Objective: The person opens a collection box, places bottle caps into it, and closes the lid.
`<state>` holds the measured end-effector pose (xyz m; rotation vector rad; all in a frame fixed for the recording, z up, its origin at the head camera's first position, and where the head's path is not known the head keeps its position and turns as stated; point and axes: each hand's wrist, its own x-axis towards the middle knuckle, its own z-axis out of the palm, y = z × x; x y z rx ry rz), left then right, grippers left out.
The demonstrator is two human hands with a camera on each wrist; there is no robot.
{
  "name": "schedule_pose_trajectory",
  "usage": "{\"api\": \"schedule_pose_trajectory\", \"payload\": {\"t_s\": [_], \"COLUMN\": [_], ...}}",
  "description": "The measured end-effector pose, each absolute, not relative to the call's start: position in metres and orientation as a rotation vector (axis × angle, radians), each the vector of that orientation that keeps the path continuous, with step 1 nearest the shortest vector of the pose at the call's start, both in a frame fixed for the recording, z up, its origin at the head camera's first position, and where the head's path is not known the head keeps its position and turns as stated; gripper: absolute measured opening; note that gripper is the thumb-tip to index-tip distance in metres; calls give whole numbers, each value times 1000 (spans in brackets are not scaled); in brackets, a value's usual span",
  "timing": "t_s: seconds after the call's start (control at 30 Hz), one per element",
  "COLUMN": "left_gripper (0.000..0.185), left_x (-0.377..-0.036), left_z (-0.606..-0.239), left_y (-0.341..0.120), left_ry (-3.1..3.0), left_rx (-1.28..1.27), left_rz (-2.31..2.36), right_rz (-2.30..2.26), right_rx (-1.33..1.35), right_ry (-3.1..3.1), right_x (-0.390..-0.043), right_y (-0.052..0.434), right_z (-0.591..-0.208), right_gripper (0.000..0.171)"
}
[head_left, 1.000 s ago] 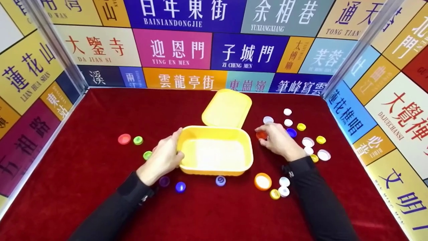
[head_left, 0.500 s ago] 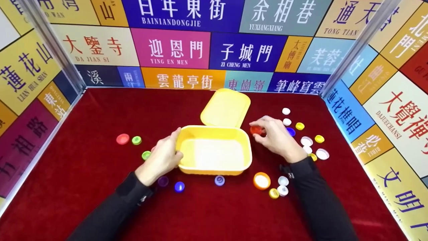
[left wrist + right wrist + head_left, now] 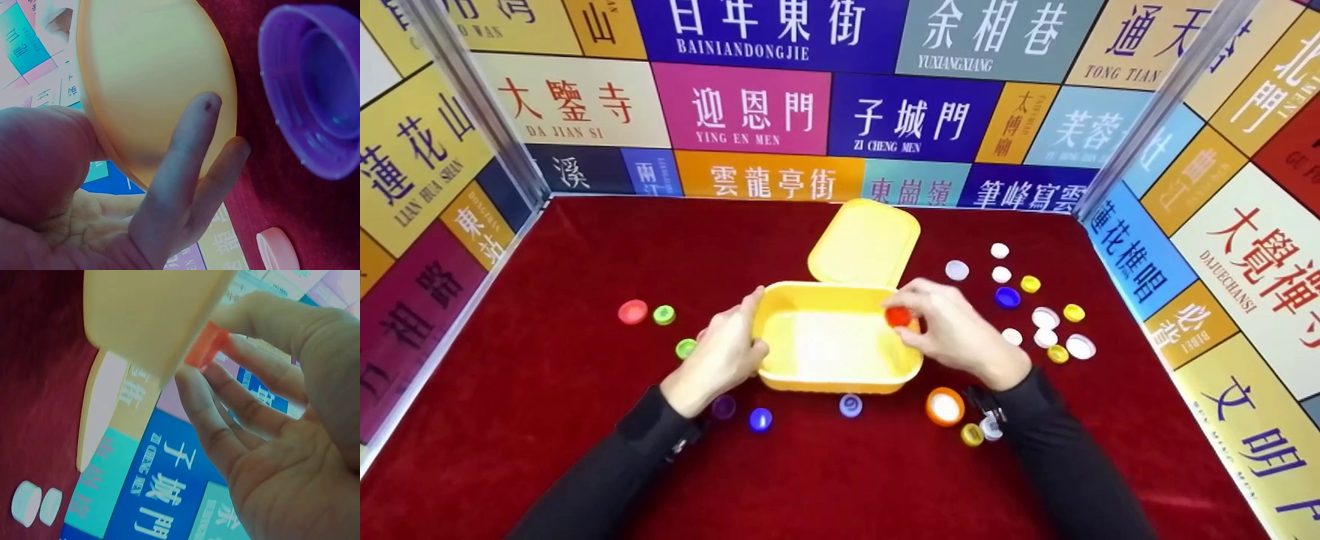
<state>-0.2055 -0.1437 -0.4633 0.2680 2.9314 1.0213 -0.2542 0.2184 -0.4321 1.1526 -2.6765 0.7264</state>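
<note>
In the head view a yellow plastic box sits mid-table, upright. My left hand grips its left end; in the left wrist view the thumb is at the rim and fingers lie along the outer wall. My right hand pinches a red bottle cap at the box's right rim. The right wrist view shows that cap between thumb and fingertips, raised beside the box's edge. A purple bottle cap lies near my left hand.
A yellow lid lies behind the box. Several white, yellow and blue caps are scattered at right. An orange cap and a lilac cap lie in front; red and green ones lie left. Printed panels enclose the table.
My right hand has carried the red bottle cap leftward from the table to the box's right rim, uncovering a pale cap behind it. My left hand keeps its grip on the box.
</note>
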Motion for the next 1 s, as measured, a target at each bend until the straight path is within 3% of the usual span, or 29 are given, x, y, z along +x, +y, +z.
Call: {"api": "schedule_pose_trajectory", "payload": {"t_s": [0.37,1.0], "left_gripper": [86,87], "left_x": [-206,-205], "left_z": [-463,-465], "left_y": [-142,-143], "left_ry": [2941,2954], "left_rx": [255,294], "left_rz": [994,1008], "right_rz": [560,624], "right_rx": [1309,1292], "right_ry": [-2770,-2743], "right_x": [-244,-244], "right_y": [201,207], "right_z": [-444,-440], "right_gripper": [33,38]}}
